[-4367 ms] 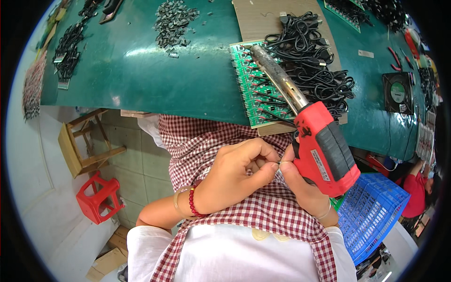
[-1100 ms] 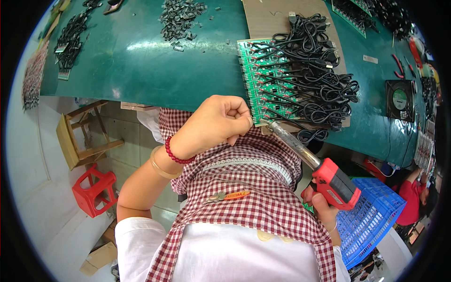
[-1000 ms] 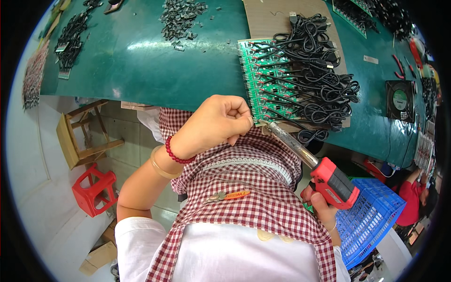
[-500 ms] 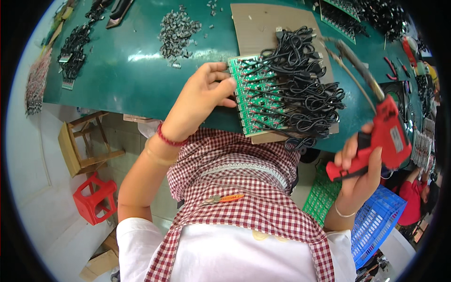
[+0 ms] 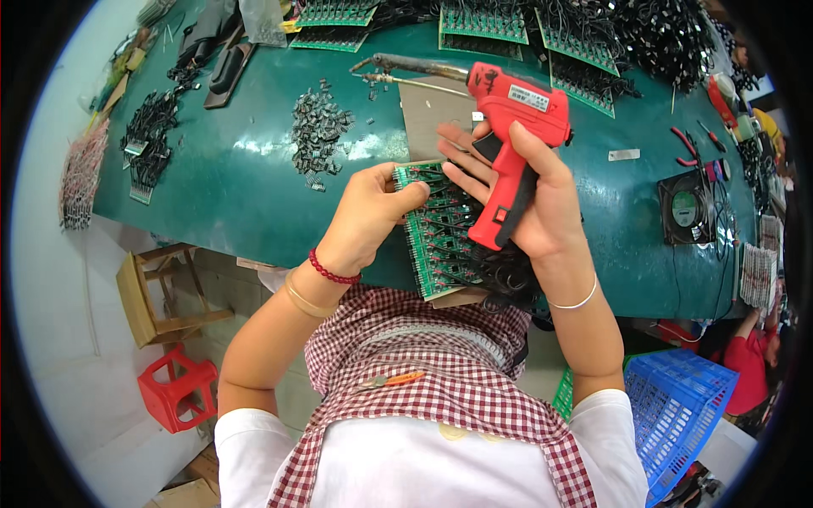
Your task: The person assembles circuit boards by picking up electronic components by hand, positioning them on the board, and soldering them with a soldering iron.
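My left hand (image 5: 370,212) pinches the upper left corner of a green circuit board panel (image 5: 429,245), thumb on top. Black cables (image 5: 506,278) run from the panel to the right in coiled bundles, partly covered by my right hand and the tool. In my right hand (image 5: 549,212) is a red soldering gun (image 5: 518,106), its handle lying across the palm with some fingers loosely extended. The gun's long metal tip points left, above a brown cardboard sheet (image 5: 423,114) that lies partly under the panel.
Small metal parts (image 5: 318,135) lie heaped on the green table (image 5: 229,186). Several more cabled boards (image 5: 483,24) line the far side. At the right are a black fan (image 5: 684,209) and red pliers (image 5: 684,146). A blue crate (image 5: 682,406) and red stool (image 5: 178,389) stand below.
My right hand has brought the soldering gun from the right, near the table edge, up and leftward over the cables and cardboard. My left hand stays at the panel's left edge.
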The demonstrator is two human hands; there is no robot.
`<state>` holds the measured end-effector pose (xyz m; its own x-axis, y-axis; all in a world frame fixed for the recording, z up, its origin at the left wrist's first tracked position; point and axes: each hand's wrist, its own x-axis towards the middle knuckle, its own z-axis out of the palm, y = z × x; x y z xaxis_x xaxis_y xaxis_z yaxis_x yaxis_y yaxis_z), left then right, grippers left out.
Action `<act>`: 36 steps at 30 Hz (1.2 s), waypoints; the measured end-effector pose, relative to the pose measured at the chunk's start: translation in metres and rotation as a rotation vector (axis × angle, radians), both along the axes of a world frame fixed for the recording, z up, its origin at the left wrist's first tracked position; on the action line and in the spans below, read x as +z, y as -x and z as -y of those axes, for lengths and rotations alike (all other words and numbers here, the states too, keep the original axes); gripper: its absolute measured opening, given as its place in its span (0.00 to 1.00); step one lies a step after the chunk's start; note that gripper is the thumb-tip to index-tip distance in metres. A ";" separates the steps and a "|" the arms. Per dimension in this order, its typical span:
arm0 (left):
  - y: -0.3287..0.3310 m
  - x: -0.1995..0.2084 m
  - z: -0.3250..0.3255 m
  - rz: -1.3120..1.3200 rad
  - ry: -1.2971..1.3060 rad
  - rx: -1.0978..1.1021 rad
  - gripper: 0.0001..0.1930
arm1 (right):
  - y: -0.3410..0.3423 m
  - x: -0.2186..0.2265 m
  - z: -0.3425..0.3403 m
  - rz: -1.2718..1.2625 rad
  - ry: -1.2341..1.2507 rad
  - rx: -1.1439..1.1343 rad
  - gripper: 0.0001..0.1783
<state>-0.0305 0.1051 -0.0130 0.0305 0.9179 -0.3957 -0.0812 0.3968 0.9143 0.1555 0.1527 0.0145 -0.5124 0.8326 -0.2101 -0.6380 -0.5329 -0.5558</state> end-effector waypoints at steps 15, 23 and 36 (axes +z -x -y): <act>0.009 -0.013 -0.001 0.416 0.059 -0.065 0.15 | -0.006 -0.012 -0.006 -0.114 0.100 -0.027 0.18; 0.014 -0.020 -0.004 0.477 0.061 -0.101 0.15 | -0.006 -0.013 -0.007 -0.160 0.123 -0.033 0.18; 0.018 -0.024 -0.006 0.467 0.087 -0.112 0.15 | -0.002 -0.014 -0.007 -0.205 0.178 -0.054 0.17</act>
